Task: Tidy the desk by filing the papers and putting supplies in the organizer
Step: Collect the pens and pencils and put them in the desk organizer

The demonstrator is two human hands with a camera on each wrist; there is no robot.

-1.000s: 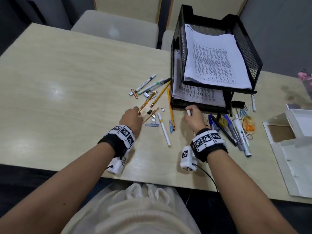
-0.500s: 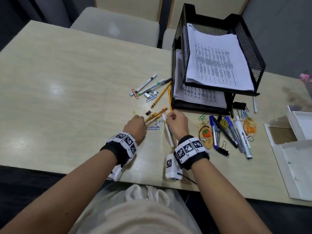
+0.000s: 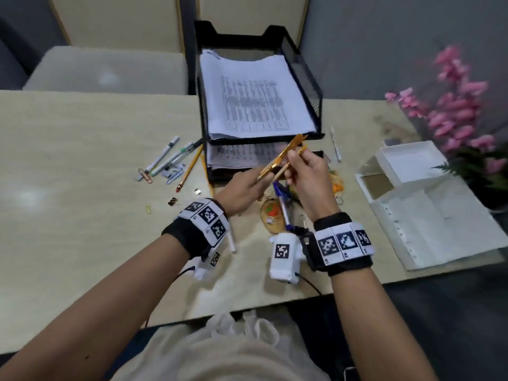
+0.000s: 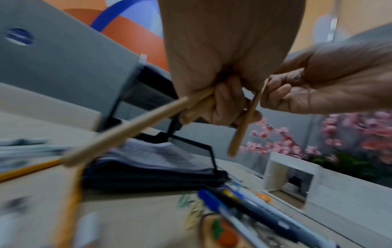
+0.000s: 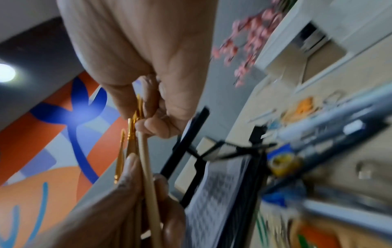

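Note:
Both hands are raised above the desk in front of the black mesh paper tray [image 3: 305, 67], which holds printed sheets [image 3: 255, 100] on two levels. My left hand [image 3: 261, 180] grips a small bundle of gold pens [image 3: 283, 156] by the lower ends. My right hand [image 3: 291, 169] pinches the same bundle higher up. In the left wrist view my left fingers [image 4: 220, 104] curl round tan shafts while the right hand [image 4: 275, 94] pinches one thin shaft [image 4: 246, 122]. The right wrist view shows the gold pens [image 5: 131, 130] between my right fingertips.
Markers, pencils and paper clips [image 3: 176, 160] lie left of the tray. Blue pens [image 3: 283, 207] and a carrot-pattern item [image 3: 272, 215] lie under my hands. A white organizer box [image 3: 406, 160] and an open white folder [image 3: 439, 224] sit right, by pink flowers [image 3: 453, 105].
Both hands have left the desk and risen toward the tray front, carrying the gold pens. The right hand has joined the left on the bundle.

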